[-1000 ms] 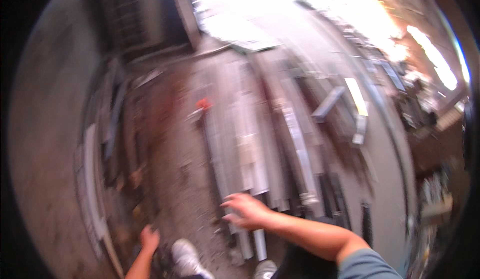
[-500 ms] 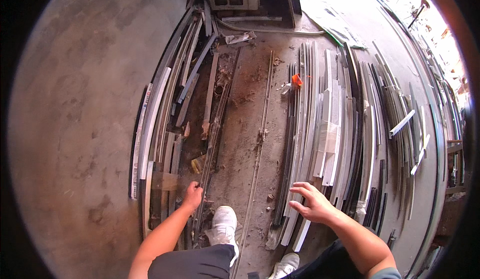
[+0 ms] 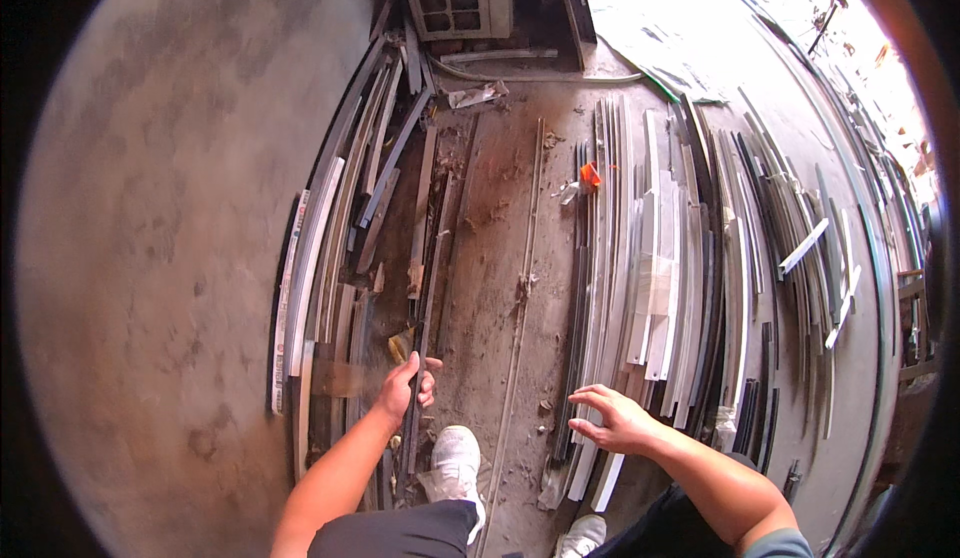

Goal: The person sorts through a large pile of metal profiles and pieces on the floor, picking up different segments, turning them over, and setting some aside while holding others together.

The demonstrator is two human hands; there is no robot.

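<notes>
My left hand (image 3: 404,390) is wrapped round a long, thin, dark metal bar (image 3: 431,293), near the bar's closer end. The bar runs away from me beside a brownish flat strip (image 3: 422,218), above the dirty floor. My right hand (image 3: 612,420) is empty, with its fingers apart and bent. It hovers over the near ends of light and dark metal profiles (image 3: 605,298) on the right; I cannot tell whether it touches any. A yellowish scrap (image 3: 400,344) lies just beyond my left hand.
More long profiles (image 3: 318,258) lie along the wall (image 3: 180,238) on the left. A thin rail (image 3: 525,288) runs down the middle of the floor. An orange scrap (image 3: 590,174) sits on the right-hand profiles. My white shoe (image 3: 457,458) stands between the piles.
My left hand has risen slightly to the right, bringing the dark bar up with it. My right hand stays open and is slightly lower in view.
</notes>
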